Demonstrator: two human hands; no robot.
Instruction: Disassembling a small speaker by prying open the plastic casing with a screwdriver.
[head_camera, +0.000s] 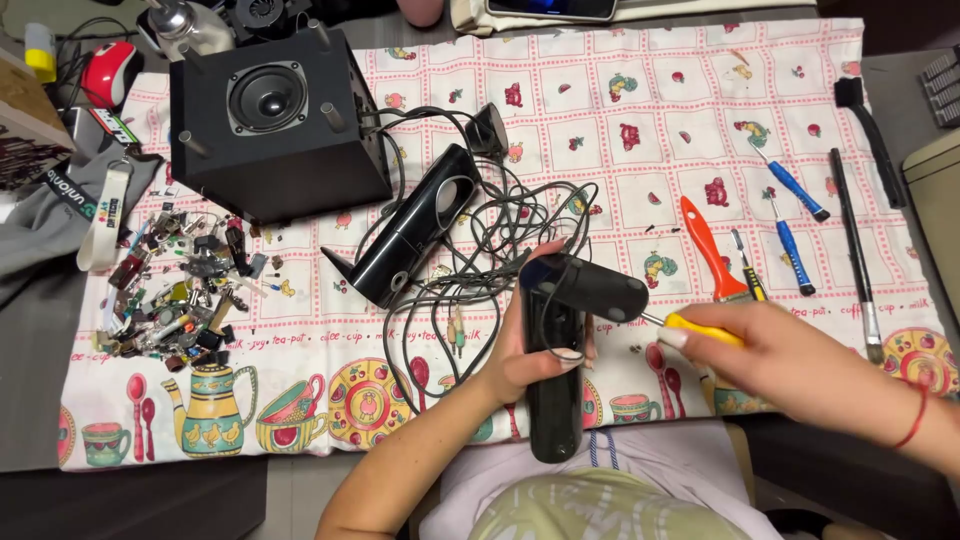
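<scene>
I am working at a table at home, used as a small repair bench: a kitchen tablecloth (560, 90) with teapots and cups is covering it. On it are lying screwdrivers (790, 185), a brush (712, 250), a black speaker box (275, 125), tangled cables (500, 230) and a heap of small electronic parts (180, 290).

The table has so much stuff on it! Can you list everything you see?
Black cube subwoofer box: one, upper left.
Glossy black slim speaker: one, lying at centre.
Tangled black cables: one bundle, centre.
Small electronic parts: a mixed-colour pile, left.
Blue-handled screwdrivers: two, right.
Orange-handled brush: one, right.
Red computer mouse: one, top left.
Patterned tablecloth: one, white with pictures.
Left hand: holds a second glossy black speaker.
Right hand: holds a yellow-handled screwdriver against it.
</scene>
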